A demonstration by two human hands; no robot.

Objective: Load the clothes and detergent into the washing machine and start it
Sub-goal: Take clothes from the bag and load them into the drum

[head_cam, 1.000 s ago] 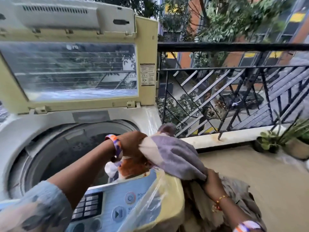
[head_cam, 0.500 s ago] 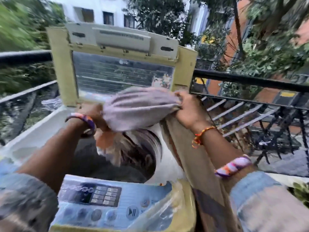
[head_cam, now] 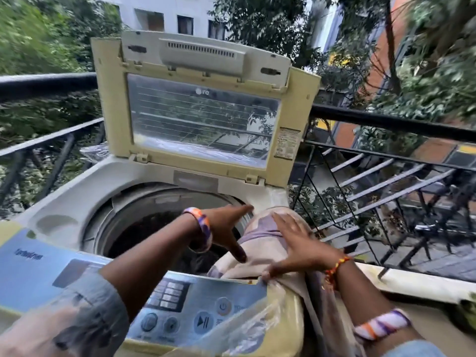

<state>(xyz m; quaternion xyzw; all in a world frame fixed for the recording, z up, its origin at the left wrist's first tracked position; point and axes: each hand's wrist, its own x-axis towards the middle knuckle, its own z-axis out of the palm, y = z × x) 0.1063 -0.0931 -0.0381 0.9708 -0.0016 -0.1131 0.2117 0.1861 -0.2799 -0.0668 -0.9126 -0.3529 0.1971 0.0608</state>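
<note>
At centre frame the cloth (head_cam: 260, 243) drapes over the washing machine (head_cam: 77, 197) drum's right rim, both hands' fingers spread flat, left hand (head_cam: 226, 225) and right hand (head_cam: 296, 243) gripping nothing, so it could slide outside.

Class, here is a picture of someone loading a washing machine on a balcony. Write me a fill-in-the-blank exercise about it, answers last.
1. The washing machine's lid stands ____.
2. The cloth is draped over the drum's ____ rim.
3. The right hand lies flat on the ____.
4. The left hand has its fingers ____, gripping nothing.

Answers: open; right; cloth; spread
</note>
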